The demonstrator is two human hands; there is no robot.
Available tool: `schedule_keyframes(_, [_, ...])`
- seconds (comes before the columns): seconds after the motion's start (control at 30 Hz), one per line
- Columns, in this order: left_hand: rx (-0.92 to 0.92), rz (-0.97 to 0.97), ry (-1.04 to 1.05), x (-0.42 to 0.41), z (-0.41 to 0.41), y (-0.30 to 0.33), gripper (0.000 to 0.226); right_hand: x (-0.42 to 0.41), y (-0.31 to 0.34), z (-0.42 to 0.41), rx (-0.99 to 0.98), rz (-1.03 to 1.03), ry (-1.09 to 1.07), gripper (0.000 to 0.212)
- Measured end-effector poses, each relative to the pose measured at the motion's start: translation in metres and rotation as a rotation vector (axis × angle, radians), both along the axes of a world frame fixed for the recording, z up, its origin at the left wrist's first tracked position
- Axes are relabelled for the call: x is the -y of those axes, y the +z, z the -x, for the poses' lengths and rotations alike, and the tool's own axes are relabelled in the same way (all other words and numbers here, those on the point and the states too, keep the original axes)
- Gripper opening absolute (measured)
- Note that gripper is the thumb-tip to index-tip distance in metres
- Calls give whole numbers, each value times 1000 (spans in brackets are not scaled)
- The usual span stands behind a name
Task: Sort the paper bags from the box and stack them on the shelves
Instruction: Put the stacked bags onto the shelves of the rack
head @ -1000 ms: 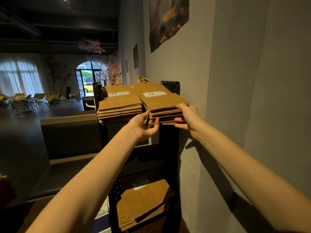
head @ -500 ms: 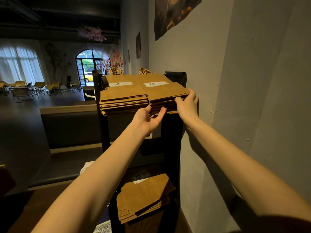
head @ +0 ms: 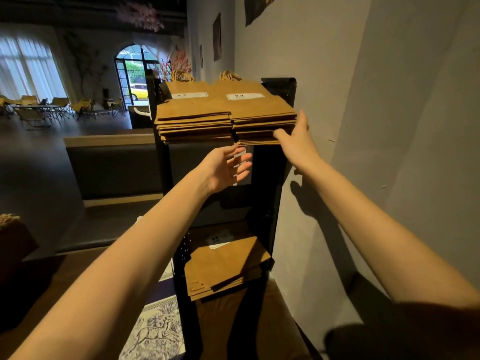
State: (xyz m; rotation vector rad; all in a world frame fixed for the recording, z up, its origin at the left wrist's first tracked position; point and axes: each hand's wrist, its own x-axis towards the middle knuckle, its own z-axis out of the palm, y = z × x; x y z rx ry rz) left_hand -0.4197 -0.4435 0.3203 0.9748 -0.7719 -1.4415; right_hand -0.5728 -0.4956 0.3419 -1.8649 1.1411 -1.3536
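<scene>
Two stacks of flat brown paper bags lie side by side on the top of a black shelf unit: a left stack and a right stack, each topped by a white label. My right hand presses the right stack's front right corner, thumb on the front edge and fingers along its side. My left hand hovers just below the stacks with fingers spread, holding nothing. A third, skewed stack of bags lies on a lower shelf.
A grey wall runs close along the shelf's right side. Behind the shelf stands a dark bench back. A brown container with twine handles shows at the left edge. A patterned cloth lies on the floor.
The right stack has been slid back onto the top shelf, level with the left stack. My left hand let go and dropped below it; my right hand shifted to the stack's right corner.
</scene>
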Motion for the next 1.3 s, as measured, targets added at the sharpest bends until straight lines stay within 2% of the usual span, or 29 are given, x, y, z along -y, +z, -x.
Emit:
schedule_keyframes(0.1, [77,40,8,-12,-9,-9,25,-20,-10,-2,-13,104,-96,59])
schedule_keyframes(0.23, [291,117,87,-32,-21,-23,22,-39,-43,-18,-9,156,-31,35])
schedule_keyframes(0.47, [507,20,222,-79,-55,-80,16,-63,-118,-69,-120,-29,153,23])
schedule_keyframes(0.7, [575,-176,373,-114,-104,-155,13,-81,-193,-123,-322,-209,311,19])
schedule_keyframes(0.8, [639,-258,496,-126,-122,-191,14,-86,-226,-143,-431,-355,416,27])
schedule_keyframes(0.87, [714,-353,561,-133,-135,-220,5,-89,-247,-156,-516,-479,487,39])
schedule_keyframes(0.9, [740,-417,557,-137,-140,-234,16,-92,-257,-161,-559,-528,514,46])
schedule_keyframes(1.03, [796,-678,374,-153,-148,-276,111,-105,-291,-180,-667,-763,541,70])
schedule_keyframes(1.07, [824,-724,320,-156,-149,-284,123,-108,-296,-184,-687,-828,531,74])
schedule_keyframes(1.1, [848,-771,277,-158,-148,-293,124,-109,-302,-187,-696,-890,527,77])
schedule_keyframes(1.17, [872,-817,237,-164,-148,-310,108,-111,-311,-191,-702,-980,522,83])
schedule_keyframes(1.3, [782,-775,228,-169,-154,-334,116,-110,-323,-200,-599,-1029,452,83])
